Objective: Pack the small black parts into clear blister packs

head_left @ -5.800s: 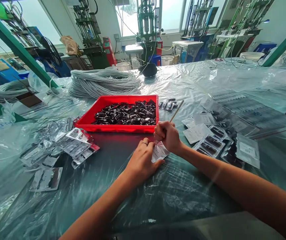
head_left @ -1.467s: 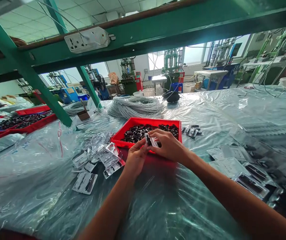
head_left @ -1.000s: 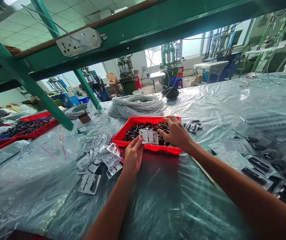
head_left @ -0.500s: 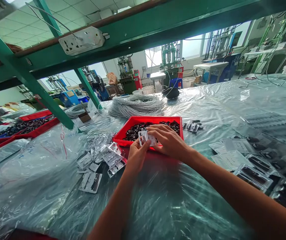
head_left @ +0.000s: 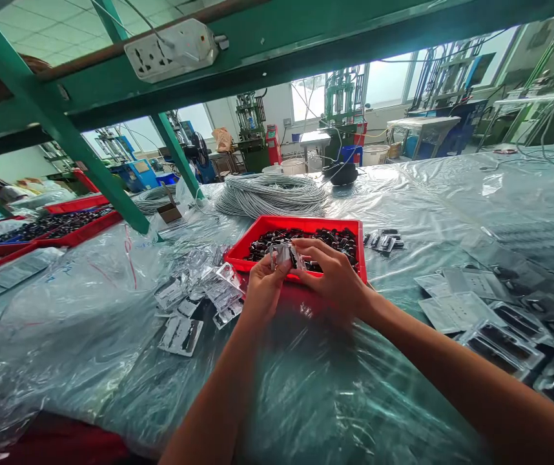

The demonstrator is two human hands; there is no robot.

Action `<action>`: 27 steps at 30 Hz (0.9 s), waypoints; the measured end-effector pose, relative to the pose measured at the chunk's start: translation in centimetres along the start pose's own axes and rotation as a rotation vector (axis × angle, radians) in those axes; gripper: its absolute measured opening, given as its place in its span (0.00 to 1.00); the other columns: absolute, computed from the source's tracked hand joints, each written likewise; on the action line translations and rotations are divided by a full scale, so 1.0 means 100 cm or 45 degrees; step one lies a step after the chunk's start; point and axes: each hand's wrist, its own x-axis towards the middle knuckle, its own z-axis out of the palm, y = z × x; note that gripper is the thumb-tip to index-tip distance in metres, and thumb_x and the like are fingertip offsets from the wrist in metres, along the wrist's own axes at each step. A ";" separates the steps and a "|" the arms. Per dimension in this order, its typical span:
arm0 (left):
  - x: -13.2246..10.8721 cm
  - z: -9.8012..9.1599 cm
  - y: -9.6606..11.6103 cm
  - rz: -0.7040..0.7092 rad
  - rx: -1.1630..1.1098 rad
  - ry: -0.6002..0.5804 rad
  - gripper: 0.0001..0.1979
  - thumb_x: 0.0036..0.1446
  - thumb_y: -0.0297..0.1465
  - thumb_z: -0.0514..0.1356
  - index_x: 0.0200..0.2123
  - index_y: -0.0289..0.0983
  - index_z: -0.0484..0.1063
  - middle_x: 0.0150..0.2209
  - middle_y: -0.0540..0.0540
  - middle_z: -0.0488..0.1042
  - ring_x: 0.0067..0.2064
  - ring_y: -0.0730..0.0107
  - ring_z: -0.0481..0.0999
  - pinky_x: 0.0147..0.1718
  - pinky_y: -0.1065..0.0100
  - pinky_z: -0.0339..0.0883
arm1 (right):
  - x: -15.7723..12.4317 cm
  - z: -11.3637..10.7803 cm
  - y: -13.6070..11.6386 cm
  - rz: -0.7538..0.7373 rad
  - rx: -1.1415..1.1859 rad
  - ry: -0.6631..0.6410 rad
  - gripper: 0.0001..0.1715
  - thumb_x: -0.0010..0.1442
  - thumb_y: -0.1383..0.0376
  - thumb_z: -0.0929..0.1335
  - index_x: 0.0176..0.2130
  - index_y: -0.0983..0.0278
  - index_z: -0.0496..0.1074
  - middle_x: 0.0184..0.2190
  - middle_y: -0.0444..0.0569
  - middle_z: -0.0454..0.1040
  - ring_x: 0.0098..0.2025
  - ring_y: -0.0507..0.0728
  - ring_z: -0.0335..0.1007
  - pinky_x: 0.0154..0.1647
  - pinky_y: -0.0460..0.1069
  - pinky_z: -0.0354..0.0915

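Clear plastic pack (head_left: 284, 253) is up in both hands, in front of the red tray (head_left: 246, 245), overlapping its near edge in view. Left hand (head_left: 265, 284): fingers closed on the pack's left end, thumb across the near face. Right hand (head_left: 332, 274): fingers arched over the pack's right end, thumb lower and spread apart from them, pack pinched in that gap. Something dark shows at the pack between the hands; too small to identify.

Containers: red tray sits on the plastic-covered tabletop (head_left: 306, 387), loaded with loose small black parts (head_left: 338, 242), some with shiny bits; the hands block part of the near side. Another red tray (head_left: 88, 231), far left behind the green frame (head_left: 83, 165), also full of dark small parts, blue edging visible inside. More red trays beside it, partly cut off or hidden.

Around: messy pile of clear packs (head_left: 223, 290) just left of the red tray, one flat pack (head_left: 180, 334) at its near end. Small cluster of packs (head_left: 382, 241) lies just right of the tray, dark pieces visible in it. Bigger spread of packs (head_left: 456, 310) further right, some with black parts inside. Grey cable coil (head_left: 272, 196) behind the tray, small open cardboard box (head_left: 169, 212) left of the coil. White power strip (head_left: 170, 50) on the green beam above.
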 end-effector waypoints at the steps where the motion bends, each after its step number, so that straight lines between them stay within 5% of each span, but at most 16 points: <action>1: 0.000 0.000 0.000 0.016 0.035 -0.009 0.15 0.41 0.37 0.74 0.33 0.38 0.78 0.34 0.50 0.78 0.38 0.70 0.75 0.45 0.68 0.67 | 0.000 -0.001 0.001 -0.004 -0.016 -0.007 0.11 0.62 0.68 0.69 0.45 0.63 0.75 0.55 0.56 0.75 0.55 0.62 0.74 0.56 0.58 0.72; 5: -0.003 0.006 -0.001 0.020 0.170 0.014 0.15 0.45 0.39 0.72 0.35 0.37 0.77 0.33 0.49 0.79 0.38 0.68 0.75 0.44 0.67 0.66 | 0.002 -0.004 0.004 0.091 -0.052 -0.063 0.06 0.58 0.70 0.68 0.34 0.65 0.76 0.53 0.58 0.77 0.51 0.64 0.77 0.53 0.59 0.74; 10: -0.006 0.010 0.000 0.026 0.426 0.106 0.17 0.44 0.40 0.72 0.35 0.37 0.77 0.32 0.49 0.79 0.38 0.64 0.76 0.40 0.67 0.66 | 0.010 -0.012 0.004 0.490 0.094 -0.136 0.10 0.52 0.69 0.70 0.20 0.63 0.71 0.47 0.54 0.80 0.43 0.61 0.80 0.40 0.54 0.76; 17: 0.000 0.000 -0.002 0.080 0.420 0.248 0.14 0.49 0.38 0.70 0.37 0.37 0.76 0.33 0.48 0.79 0.38 0.63 0.77 0.43 0.65 0.67 | 0.017 -0.025 0.023 0.766 0.028 0.021 0.11 0.59 0.65 0.66 0.29 0.65 0.75 0.44 0.55 0.80 0.40 0.60 0.78 0.47 0.58 0.73; 19: 0.003 -0.001 -0.004 0.069 0.231 0.260 0.15 0.48 0.37 0.70 0.38 0.37 0.76 0.33 0.48 0.79 0.39 0.64 0.78 0.45 0.64 0.67 | 0.013 -0.024 0.029 0.718 -0.137 0.046 0.13 0.59 0.60 0.68 0.40 0.67 0.76 0.48 0.59 0.77 0.46 0.64 0.76 0.51 0.62 0.71; 22: 0.006 0.000 -0.005 -0.013 -0.098 0.219 0.17 0.44 0.34 0.72 0.37 0.35 0.76 0.35 0.46 0.79 0.43 0.64 0.78 0.49 0.63 0.68 | 0.007 -0.020 0.030 0.349 -0.218 -0.057 0.32 0.56 0.57 0.73 0.57 0.65 0.68 0.57 0.61 0.69 0.57 0.67 0.69 0.57 0.63 0.67; 24: 0.006 0.002 -0.003 -0.094 -0.231 0.174 0.17 0.43 0.32 0.73 0.36 0.34 0.75 0.36 0.45 0.80 0.44 0.64 0.79 0.50 0.63 0.69 | 0.004 -0.017 0.027 0.103 -0.196 -0.169 0.34 0.57 0.59 0.73 0.59 0.63 0.66 0.58 0.58 0.68 0.59 0.66 0.68 0.58 0.61 0.68; 27: 0.002 0.006 -0.001 -0.151 -0.333 0.105 0.17 0.43 0.33 0.74 0.36 0.34 0.75 0.39 0.45 0.80 0.45 0.64 0.79 0.51 0.62 0.69 | 0.004 -0.016 0.020 -0.020 -0.258 -0.173 0.30 0.58 0.64 0.73 0.58 0.64 0.66 0.54 0.58 0.72 0.55 0.64 0.71 0.55 0.59 0.71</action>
